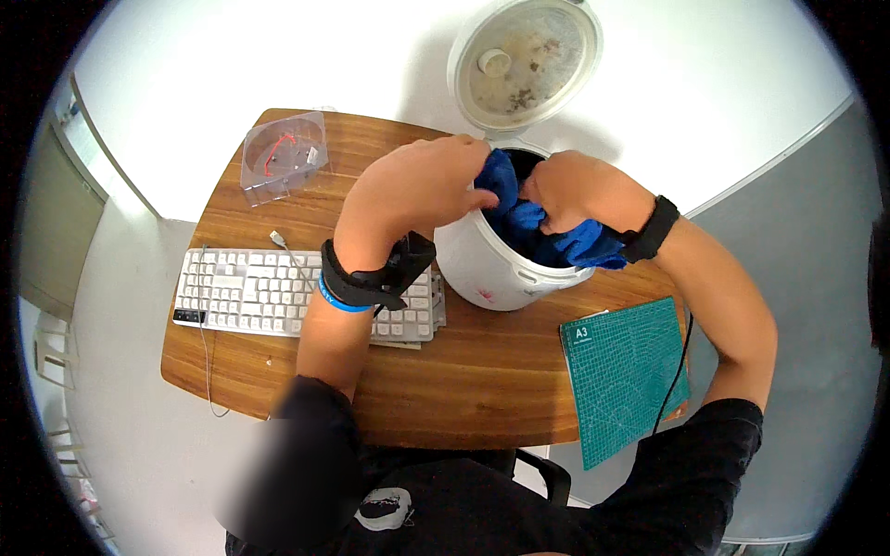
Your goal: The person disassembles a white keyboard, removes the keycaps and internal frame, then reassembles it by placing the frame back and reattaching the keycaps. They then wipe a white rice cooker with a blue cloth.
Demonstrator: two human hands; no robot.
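A white rice cooker (477,271) stands on the desk with its lid (533,83) tipped up against the wall. The lid's inner side carries brown and dark stains and a small round cap. A blue cloth (584,243) is bunched in the cooker's mouth and hangs over its right front rim. My left hand (431,181) is closed on the cloth at the left rim, its fingertips mostly hidden behind the hand. Over the right side of the opening, my right hand (584,190) pinches another part of the same cloth. Much of the inside is covered by cloth and hands.
A white keyboard (250,292) lies left of the cooker, partly under my left forearm. Behind it sits a clear plastic box (283,157) with a red wire. A green cutting mat (626,371) overhangs the desk's (464,398) right front edge, a black cable crossing it.
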